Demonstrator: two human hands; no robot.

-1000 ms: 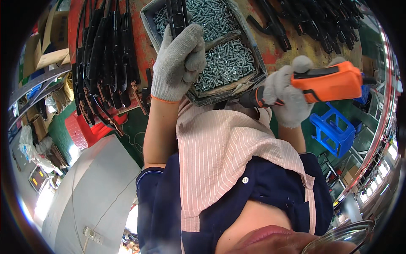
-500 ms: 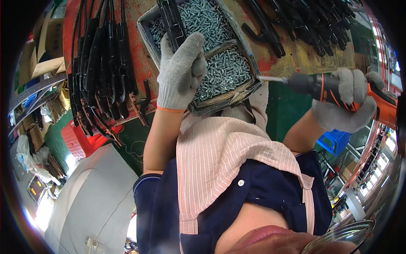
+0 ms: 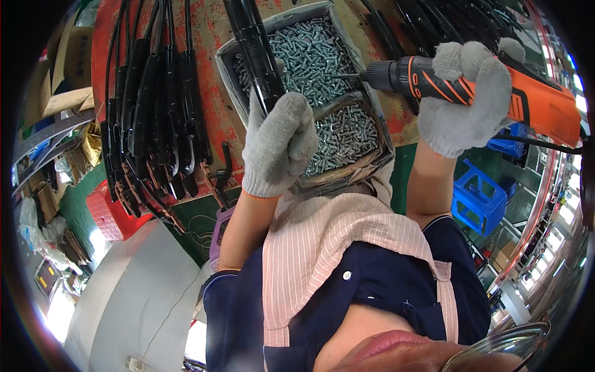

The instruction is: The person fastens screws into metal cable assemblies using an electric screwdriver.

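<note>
My left hand (image 3: 279, 146), in a grey knit glove, is closed round the lower end of a long black handle (image 3: 251, 49) that looks like a welding electrode holder. It stands over the left part of a screw box (image 3: 229, 77). My gloved right hand (image 3: 455, 121) grips an orange and black power screwdriver (image 3: 542, 102), fingers wrapped round its body. Its thin bit points left over the box, its tip close to the black handle's side; contact I cannot make out. Short silvery screws (image 3: 316, 53) fill both compartments of the box.
Several similar black handles (image 3: 152, 105) with copper-coloured ends lie at the table's left. More black parts (image 3: 427, 25) lie at the far right. A red plastic stool (image 3: 114, 214) stands below left, a blue stool (image 3: 477, 198) below right. A black cord (image 3: 545, 144) trails from the screwdriver.
My right hand has brought the screwdriver up and left, from beside the box's right edge to over the screws. My left hand has shifted slightly right and down, still holding the black handle.
</note>
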